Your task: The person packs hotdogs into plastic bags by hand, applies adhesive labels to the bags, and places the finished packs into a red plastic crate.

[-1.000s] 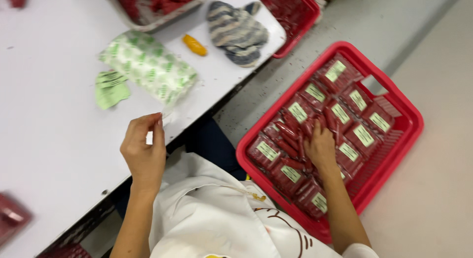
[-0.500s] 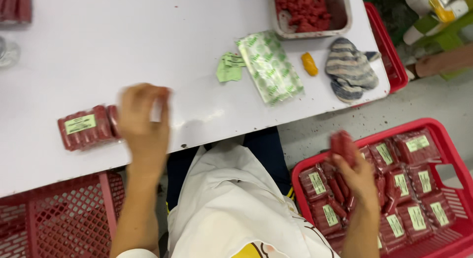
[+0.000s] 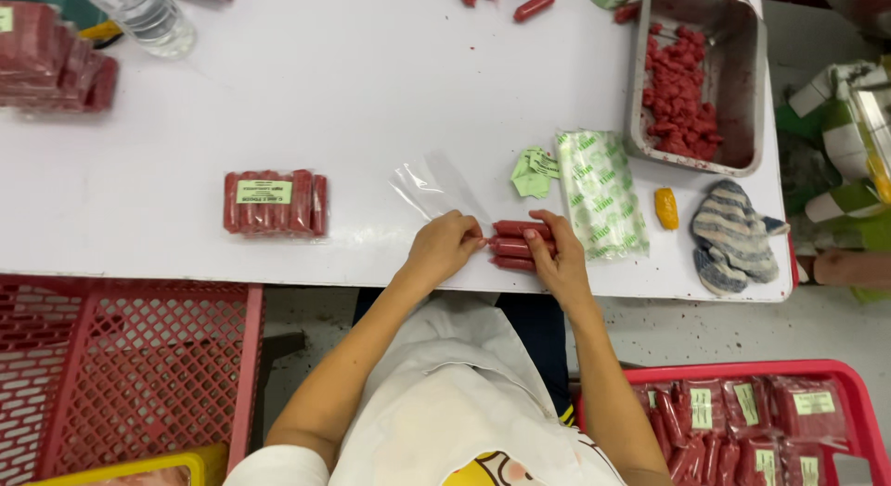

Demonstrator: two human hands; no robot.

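Three red sausages (image 3: 516, 244) lie side by side near the front edge of the white table (image 3: 353, 87). My right hand (image 3: 558, 257) grips their right ends. My left hand (image 3: 444, 246) pinches the mouth of a clear plastic bag (image 3: 438, 185) against their left ends. A sealed pack of red sausages with a pale label (image 3: 275, 202) rests on the table to the left of my hands.
A stack of green-printed bags (image 3: 600, 193), loose green labels (image 3: 534, 170), a metal tray of red pieces (image 3: 696, 77), an orange item (image 3: 666, 207) and a striped cloth (image 3: 735, 237) lie at right. Red crates stand below left (image 3: 139, 375) and right (image 3: 840, 373). A water bottle (image 3: 141, 14) stands at far left.
My right hand rose from the red crate with sausages and set them on the table. My left hand moved right to meet them with the bag. The view shifted left.
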